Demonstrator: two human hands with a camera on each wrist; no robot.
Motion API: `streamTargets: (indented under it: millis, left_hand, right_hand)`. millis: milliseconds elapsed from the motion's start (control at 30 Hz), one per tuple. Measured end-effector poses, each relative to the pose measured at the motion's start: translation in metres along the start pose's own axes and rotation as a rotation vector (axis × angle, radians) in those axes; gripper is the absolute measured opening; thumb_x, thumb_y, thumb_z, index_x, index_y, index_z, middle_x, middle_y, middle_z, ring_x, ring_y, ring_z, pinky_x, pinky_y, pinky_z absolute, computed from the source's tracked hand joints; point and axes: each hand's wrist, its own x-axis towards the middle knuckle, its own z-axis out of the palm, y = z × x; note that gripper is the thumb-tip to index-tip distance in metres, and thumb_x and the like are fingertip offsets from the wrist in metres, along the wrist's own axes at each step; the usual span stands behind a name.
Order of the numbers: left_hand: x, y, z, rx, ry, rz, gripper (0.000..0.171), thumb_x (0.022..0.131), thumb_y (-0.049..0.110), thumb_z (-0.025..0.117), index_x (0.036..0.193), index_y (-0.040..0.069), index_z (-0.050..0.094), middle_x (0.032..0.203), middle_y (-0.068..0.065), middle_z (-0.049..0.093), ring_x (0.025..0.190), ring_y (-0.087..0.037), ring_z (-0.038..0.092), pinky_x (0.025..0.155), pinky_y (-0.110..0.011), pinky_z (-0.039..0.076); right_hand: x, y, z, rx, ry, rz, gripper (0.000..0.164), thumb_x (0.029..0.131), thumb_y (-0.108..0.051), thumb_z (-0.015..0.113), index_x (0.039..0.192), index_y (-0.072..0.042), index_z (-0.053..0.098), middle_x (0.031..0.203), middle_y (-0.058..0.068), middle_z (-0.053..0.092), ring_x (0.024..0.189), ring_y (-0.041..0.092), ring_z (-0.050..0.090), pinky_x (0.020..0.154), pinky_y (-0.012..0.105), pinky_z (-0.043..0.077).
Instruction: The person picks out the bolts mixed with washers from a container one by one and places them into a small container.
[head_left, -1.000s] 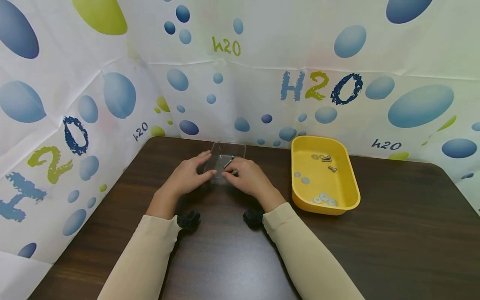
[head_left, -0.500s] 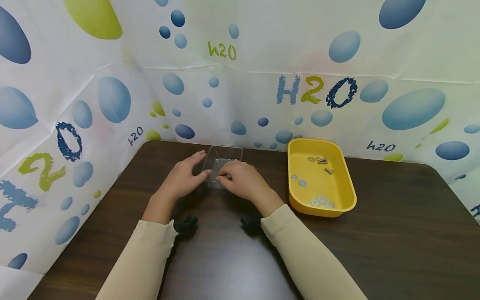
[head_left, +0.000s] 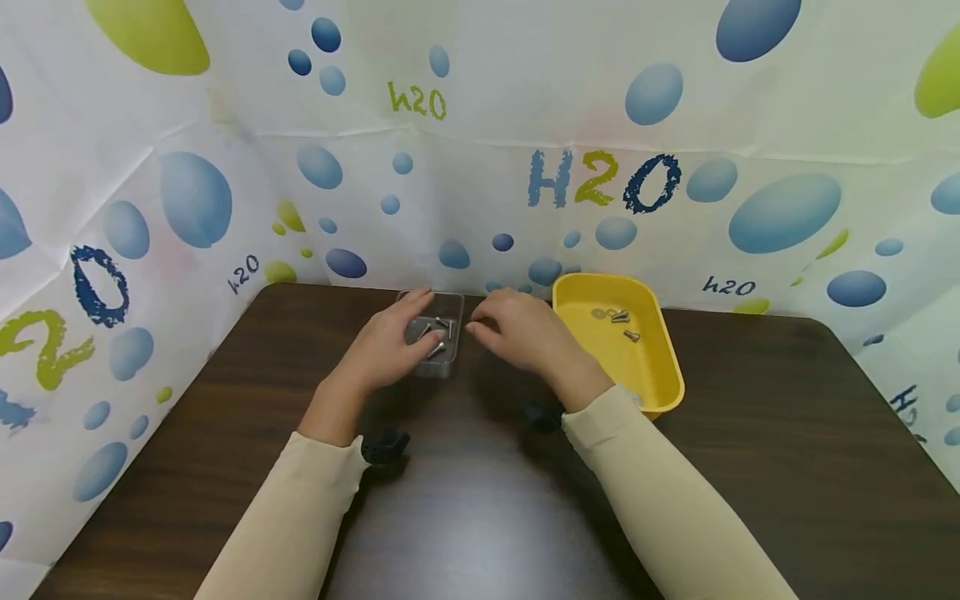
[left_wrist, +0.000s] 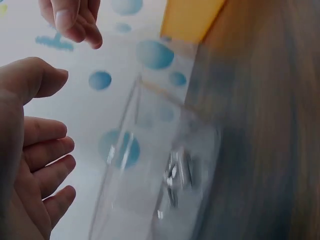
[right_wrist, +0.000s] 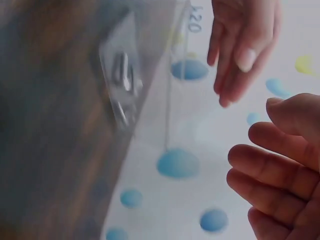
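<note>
A small clear plastic box [head_left: 432, 372] stands near the far edge of the table, with several metal bolts [head_left: 450, 327] lying in it. My left hand [head_left: 378, 354] is over the box's left side, thumb and fingers spread apart and relaxed, covering part of it. In the left wrist view that hand's fingers [left_wrist: 52, 167] hold nothing. To the right of the box hovers my right hand [head_left: 528, 333], its fingers loosely bent. The right wrist view shows those fingers [right_wrist: 270, 167] with nothing between them.
A yellow plastic tub [head_left: 672, 371] stands right of my right hand, with several bolts [head_left: 621, 317] and a few flat washers [head_left: 598, 313] inside; my right forearm hides part of it. A white sheet [head_left: 480, 192] printed with drops hangs behind the dark wooden table [head_left: 465, 508].
My right hand has let go of the bolts, which now lie in the clear box, and has moved right toward the yellow tub. My left hand stays at the box. The head view has turned slightly right.
</note>
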Motion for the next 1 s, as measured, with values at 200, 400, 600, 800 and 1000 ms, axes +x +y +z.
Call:
streamTargets:
  millis: [200,400,600,800,1000]
  left_hand:
    - [0.013,0.03,0.014,-0.038,-0.029,0.065,0.066,0.098,0.039,0.054,0.154,0.01,0.034,0.162,-0.004,0.029,0.148,-0.026,0.028,0.118,-0.051,0.028]
    - [0.027,0.062,0.039,-0.022,-0.098,0.101,0.067,0.098,0.044,0.052,0.155,0.014,0.033,0.163,-0.001,0.026,0.149,-0.024,0.026,0.118,-0.052,0.027]
    - [0.035,0.087,0.063,-0.013,-0.152,0.097,0.073,0.096,0.049,0.053,0.156,0.016,0.029,0.164,0.003,0.021,0.15,-0.019,0.024,0.119,-0.047,0.028]
    - [0.037,0.103,0.088,0.036,-0.237,0.14,0.081,0.095,0.054,0.052,0.158,0.014,0.022,0.166,0.0,0.016,0.152,-0.015,0.017,0.12,-0.041,0.028]
    - [0.04,0.104,0.104,0.106,-0.286,0.143,0.091,0.093,0.064,0.05,0.158,0.011,0.016,0.166,-0.003,0.012,0.153,-0.017,0.012,0.121,-0.039,0.025]
  right_hand:
    - [-0.012,0.029,-0.03,0.012,-0.024,0.087,0.027,0.098,-0.032,0.06,0.112,-0.012,0.073,0.107,0.004,0.07,0.097,0.022,0.062,0.091,0.038,0.054]
    - [-0.024,0.064,-0.055,0.009,-0.031,0.209,0.029,0.098,-0.03,0.059,0.115,-0.011,0.072,0.114,0.006,0.07,0.104,0.025,0.062,0.096,0.044,0.053]
    - [-0.034,0.104,-0.058,0.04,-0.034,0.338,0.031,0.098,-0.03,0.059,0.117,-0.008,0.071,0.116,0.01,0.069,0.101,0.027,0.062,0.096,0.047,0.052]
    - [-0.043,0.135,-0.05,0.06,-0.06,0.445,0.031,0.098,-0.028,0.059,0.118,-0.005,0.07,0.116,0.014,0.067,0.098,0.03,0.059,0.094,0.048,0.053]
    - [-0.046,0.147,-0.047,0.047,-0.078,0.498,0.03,0.099,-0.025,0.059,0.117,-0.004,0.069,0.111,0.015,0.067,0.094,0.03,0.057,0.092,0.047,0.053]
